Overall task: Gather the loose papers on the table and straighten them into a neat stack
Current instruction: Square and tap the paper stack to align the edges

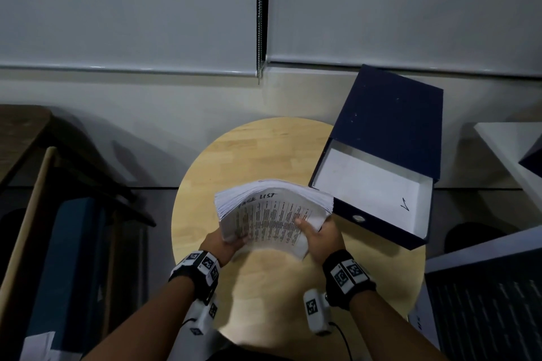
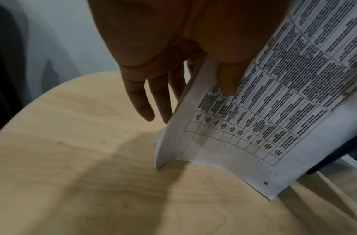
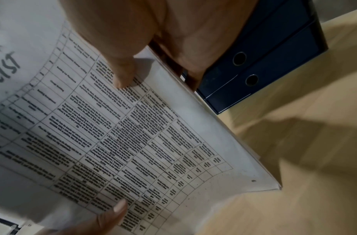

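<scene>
A thick stack of white papers [image 1: 272,214] stands on edge on the round wooden table [image 1: 249,155], its top sheet a printed table with handwriting above. My left hand [image 1: 231,240] grips the stack's left side and my right hand [image 1: 319,234] its right side. In the left wrist view the left hand [image 2: 185,101] has its thumb on the printed face of the papers [image 2: 254,119] and its fingers behind, and the lower corner meets the tabletop [image 2: 73,159]. In the right wrist view my right hand [image 3: 157,81] pinches the papers [image 3: 133,143] the same way.
An open dark blue box file [image 1: 381,155] lies on the table's right side, just beyond the stack and overhanging the rim; it also shows beside my right hand as the box file [image 3: 264,63]. A wall with blinds [image 1: 132,9] is behind. Dark furniture [image 1: 73,228] stands left.
</scene>
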